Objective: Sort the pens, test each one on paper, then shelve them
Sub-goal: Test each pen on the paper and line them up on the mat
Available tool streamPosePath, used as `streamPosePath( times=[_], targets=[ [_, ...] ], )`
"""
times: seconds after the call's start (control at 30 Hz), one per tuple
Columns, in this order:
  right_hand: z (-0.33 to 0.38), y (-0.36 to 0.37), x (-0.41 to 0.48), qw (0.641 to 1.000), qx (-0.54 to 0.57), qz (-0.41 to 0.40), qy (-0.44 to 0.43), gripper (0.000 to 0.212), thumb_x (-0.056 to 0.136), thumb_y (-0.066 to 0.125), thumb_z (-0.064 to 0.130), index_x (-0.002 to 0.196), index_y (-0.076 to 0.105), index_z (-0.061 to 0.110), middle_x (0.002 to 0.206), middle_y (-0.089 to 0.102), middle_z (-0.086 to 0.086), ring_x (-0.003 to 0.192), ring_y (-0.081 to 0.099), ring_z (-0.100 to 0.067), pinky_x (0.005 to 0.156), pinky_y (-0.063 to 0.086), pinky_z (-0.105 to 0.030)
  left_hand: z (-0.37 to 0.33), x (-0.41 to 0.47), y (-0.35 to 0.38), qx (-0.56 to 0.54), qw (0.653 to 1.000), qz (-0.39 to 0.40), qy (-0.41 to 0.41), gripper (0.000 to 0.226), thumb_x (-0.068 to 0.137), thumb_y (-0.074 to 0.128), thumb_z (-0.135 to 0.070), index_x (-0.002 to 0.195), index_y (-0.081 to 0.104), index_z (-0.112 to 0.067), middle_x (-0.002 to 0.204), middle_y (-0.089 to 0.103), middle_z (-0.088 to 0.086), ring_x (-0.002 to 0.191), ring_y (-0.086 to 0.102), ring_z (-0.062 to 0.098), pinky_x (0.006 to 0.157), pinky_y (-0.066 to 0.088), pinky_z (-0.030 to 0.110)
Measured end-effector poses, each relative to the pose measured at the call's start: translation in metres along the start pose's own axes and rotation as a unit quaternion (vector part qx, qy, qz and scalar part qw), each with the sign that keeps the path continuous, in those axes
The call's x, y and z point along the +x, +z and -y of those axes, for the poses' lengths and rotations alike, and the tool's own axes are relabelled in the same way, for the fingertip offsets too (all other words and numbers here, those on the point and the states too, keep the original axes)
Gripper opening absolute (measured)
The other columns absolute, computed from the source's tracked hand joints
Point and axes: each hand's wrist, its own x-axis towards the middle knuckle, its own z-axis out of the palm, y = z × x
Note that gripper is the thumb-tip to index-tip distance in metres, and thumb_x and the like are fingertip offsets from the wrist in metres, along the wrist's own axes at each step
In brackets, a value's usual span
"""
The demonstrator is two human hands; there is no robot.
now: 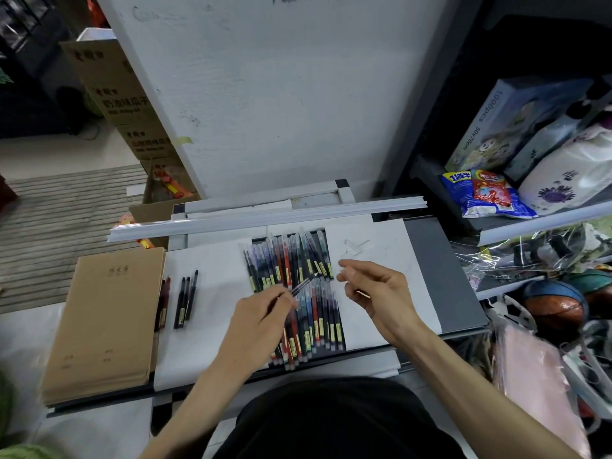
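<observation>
**Pen**: dark barrel, pinched in the fingers of the left hand. Its far end points to 2 o'clock, and it is held above the unsorted stock.

**Right hand**: at 3 o'clock of that pen and apart from it. The fingers are curled, thumb near forefinger. Blur hides whether they pinch a clear cap.

**Unsorted pens**: two overlapping rows of mixed colours, at the centre of the desk.

**Sorted lots**: at 9 o'clock of the rows lie three black pens. Red pens lie beside them, against the brown notebooks.

**Test paper**: at 12 o'clock of the right hand, with faint marks on it.

**Risks, as judged:**
- A loose pinch would drop the held pen back among the unsorted rows, and it could no longer be told from them.
- A bare tip, if the pen is uncapped, could mark the neighbouring barrels.
- Either forearm, crossing at 6 o'clock, could sweep the near row off the desk edge.
- The red lot could slide under the notebooks.
</observation>
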Motion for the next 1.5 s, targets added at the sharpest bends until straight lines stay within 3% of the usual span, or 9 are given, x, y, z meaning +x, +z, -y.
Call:
streamPosePath(
  times=[0.27,0.43,0.7,0.97,1.13,1.23,1.3,1.4,1.5],
  targets=[
    [0.01,0.005,-0.004,0.996,0.011,0.08,0.036,0.014,0.093,0.07,0.001,0.081,0.076,0.004,0.075,0.036,-0.01,0.061,0.032,-0.017,0.057,0.038,-0.022,-0.005,0.002,-0.002,0.031,0.998,0.027,0.043,0.028,0.107,0.054,-0.03,0.085,0.069,-0.022,0.052,0.045,-0.007,0.046,0.037,0.008,0.051,0.031,0.019],
    [0.006,0.012,-0.005,0.994,0.024,0.097,0.032,0.022,0.098,0.066,0.017,0.095,0.076,-0.003,0.083,0.05,-0.017,0.063,0.041,-0.016,0.064,0.041,-0.025,-0.002,0.001,0.001,0.042,0.998,0.031,0.044,0.027,0.106,0.054,-0.032,0.086,0.071,-0.024,0.05,0.045,-0.008,0.045,0.038,0.008,0.052,0.033,0.02],
    [-0.012,0.021,-0.007,0.993,-0.004,0.114,0.011,0.027,0.102,0.061,0.012,0.102,0.07,-0.013,0.068,0.045,-0.006,0.064,0.039,-0.015,0.063,0.035,-0.026,0.006,0.008,0.008,0.037,0.997,0.041,0.055,0.033,0.108,0.052,-0.032,0.082,0.072,-0.029,0.063,0.059,0.008,0.055,0.051,0.021,0.058,0.041,0.031],
    [-0.02,0.009,0.002,0.991,-0.057,0.12,0.02,0.019,0.101,0.063,0.012,0.094,0.077,0.001,0.07,0.05,-0.009,0.063,0.042,-0.018,0.066,0.037,-0.03,0.02,0.018,0.021,-0.205,0.963,0.146,-0.096,0.034,0.11,0.051,-0.025,0.091,0.069,-0.002,0.056,0.036,-0.002,0.044,0.025,0.011,0.041,0.022,0.022],
    [-0.026,0.004,0.017,0.976,-0.175,0.127,0.03,0.023,0.104,0.063,0.018,0.097,0.075,-0.001,0.07,0.058,-0.005,0.064,0.049,-0.017,0.064,0.043,-0.029,0.03,0.019,0.027,-0.032,0.986,0.166,-0.017,0.017,0.112,0.043,-0.027,0.109,0.06,-0.025,0.063,0.056,-0.002,0.05,0.053,0.017,0.051,0.045,0.024],
    [-0.034,0.006,0.03,0.945,-0.314,0.091,0.02,0.023,0.103,0.063,0.031,0.102,0.076,0.012,0.078,0.07,0.003,0.068,0.063,-0.014,0.074,0.052,-0.033,0.043,0.023,0.029,0.015,0.993,0.109,-0.045,0.021,0.112,0.042,-0.028,0.104,0.06,-0.021,0.074,0.072,0.004,0.064,0.072,0.015,0.061,0.053,0.024],
    [-0.043,-0.003,0.042,0.904,-0.425,0.037,-0.017,0.022,0.102,0.062,0.036,0.114,0.074,0.021,0.101,0.074,0.008,0.086,0.067,-0.009,0.085,0.051,-0.028,0.054,0.023,0.024,0.017,0.995,0.061,-0.074,0.02,0.111,0.045,-0.028,0.108,0.063,-0.02,0.079,0.076,0.002,0.07,0.075,0.009,0.068,0.055,0.023],
    [-0.053,-0.024,0.063,0.812,-0.578,-0.003,-0.083,0.035,0.101,0.058,0.027,0.134,0.064,0.018,0.136,0.061,-0.002,0.118,0.059,-0.021,0.1,0.049,-0.034,0.077,0.022,0.008,0.052,0.992,-0.043,-0.105,0.026,0.108,0.053,-0.029,0.092,0.07,-0.018,0.077,0.074,0.0,0.069,0.071,0.011,0.07,0.057,0.031],
    [-0.054,-0.037,0.078,0.716,-0.692,0.028,-0.086,0.048,0.098,0.054,0.02,0.147,0.053,0.021,0.157,0.042,-0.004,0.136,0.044,-0.029,0.109,0.046,-0.041,0.102,0.02,-0.007,0.125,0.975,-0.12,-0.141,0.042,0.105,0.057,-0.032,0.065,0.058,-0.016,0.055,0.057,0.002,0.055,0.054,0.022,0.057,0.04,0.037]
  ],
)
